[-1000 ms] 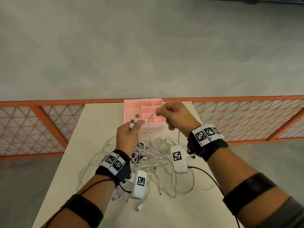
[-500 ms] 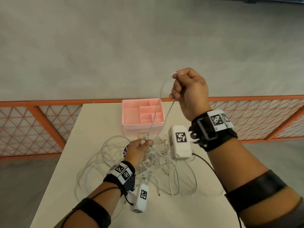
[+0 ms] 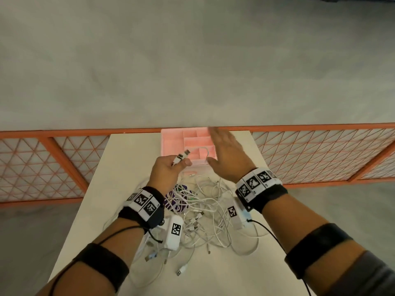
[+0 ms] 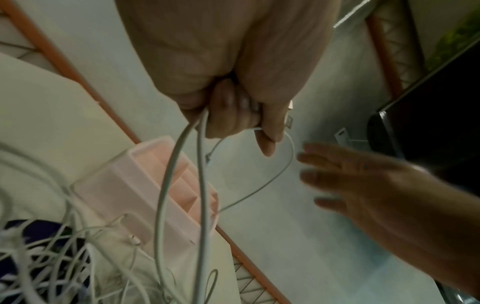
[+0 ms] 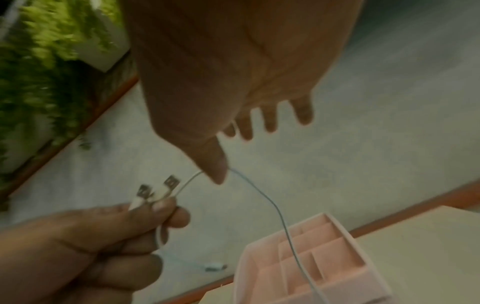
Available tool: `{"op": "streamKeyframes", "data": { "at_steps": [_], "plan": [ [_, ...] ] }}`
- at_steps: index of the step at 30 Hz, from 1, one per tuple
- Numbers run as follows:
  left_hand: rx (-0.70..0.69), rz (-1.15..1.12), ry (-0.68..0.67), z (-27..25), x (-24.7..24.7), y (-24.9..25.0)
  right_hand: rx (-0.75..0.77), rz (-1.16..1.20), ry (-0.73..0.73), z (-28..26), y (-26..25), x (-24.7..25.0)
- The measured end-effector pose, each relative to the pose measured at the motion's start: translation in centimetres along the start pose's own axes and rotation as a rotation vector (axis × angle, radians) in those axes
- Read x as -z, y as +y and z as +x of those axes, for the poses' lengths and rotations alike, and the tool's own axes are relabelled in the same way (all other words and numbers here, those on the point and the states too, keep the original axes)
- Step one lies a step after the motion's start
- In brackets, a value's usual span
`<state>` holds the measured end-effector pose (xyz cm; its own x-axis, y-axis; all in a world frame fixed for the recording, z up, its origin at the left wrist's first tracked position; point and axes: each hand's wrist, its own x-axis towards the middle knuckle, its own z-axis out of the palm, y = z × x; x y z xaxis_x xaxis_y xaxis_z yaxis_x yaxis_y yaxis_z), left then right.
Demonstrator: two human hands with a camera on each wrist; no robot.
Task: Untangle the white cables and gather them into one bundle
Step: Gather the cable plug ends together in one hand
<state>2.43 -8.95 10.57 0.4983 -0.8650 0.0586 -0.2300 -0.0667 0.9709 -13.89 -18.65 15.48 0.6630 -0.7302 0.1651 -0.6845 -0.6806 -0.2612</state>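
A tangle of white cables [image 3: 203, 212] lies on the pale table [image 3: 128, 159] between my forearms. My left hand [image 3: 168, 169] is raised above it and pinches two white cables by their USB plugs [image 3: 183, 155], which stick up past the fingertips; the plugs [image 5: 158, 191] show clearly in the right wrist view. Two cable strands [image 4: 182, 185] drop from that fist to the pile. A thin loop [image 3: 203, 151] arcs from the plugs toward my right hand [image 3: 226, 154]. That hand is spread flat with fingers straight, holding nothing; its thumb [image 5: 215, 164] is next to the loop.
A pink divided tray [image 3: 171, 142] stands at the table's far edge, just behind both hands. A purple patterned object [image 3: 173, 201] lies under the cables. An orange lattice fence [image 3: 53, 163] runs behind the table, with grey floor beyond.
My right hand has let go of the cable it lifted high and dropped back to tray level, fingers spread. My left hand rose from the pile with the plug ends.
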Motion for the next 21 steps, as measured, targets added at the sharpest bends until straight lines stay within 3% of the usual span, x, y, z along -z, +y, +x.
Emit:
{"op": "streamKeyframes", "data": {
  "at_steps": [2,5,7,10,14,17,19,21],
  "plan": [
    [-0.027,-0.007,-0.046,-0.2,-0.5,0.7,0.085,-0.019,-0.112,0.6,-0.8,-0.6],
    [-0.017,-0.027,-0.032,-0.3,-0.4,0.4,0.037,0.198,-0.225,0.9,-0.9,-0.3],
    [-0.012,-0.032,-0.028,-0.3,-0.1,-0.3,0.022,0.359,-0.216,1.0,-0.4,0.3],
    [0.006,-0.026,-0.053,-0.8,0.1,-1.3,-0.047,0.48,-0.087,1.3,0.8,1.7],
    [0.065,0.062,-0.081,-1.5,0.3,-3.2,-0.317,0.737,0.251,2.2,4.7,4.1],
    [0.144,-0.013,-0.022,-1.3,0.7,-4.9,-0.567,0.735,0.449,1.4,9.7,6.0],
    [0.203,-0.105,0.01,-1.1,0.9,-5.1,-0.775,0.652,0.449,-0.1,13.9,6.6],
    [0.242,-0.198,0.029,-0.9,0.9,-4.6,-0.961,0.68,0.358,-2.4,17.4,6.5]
  ]
}}
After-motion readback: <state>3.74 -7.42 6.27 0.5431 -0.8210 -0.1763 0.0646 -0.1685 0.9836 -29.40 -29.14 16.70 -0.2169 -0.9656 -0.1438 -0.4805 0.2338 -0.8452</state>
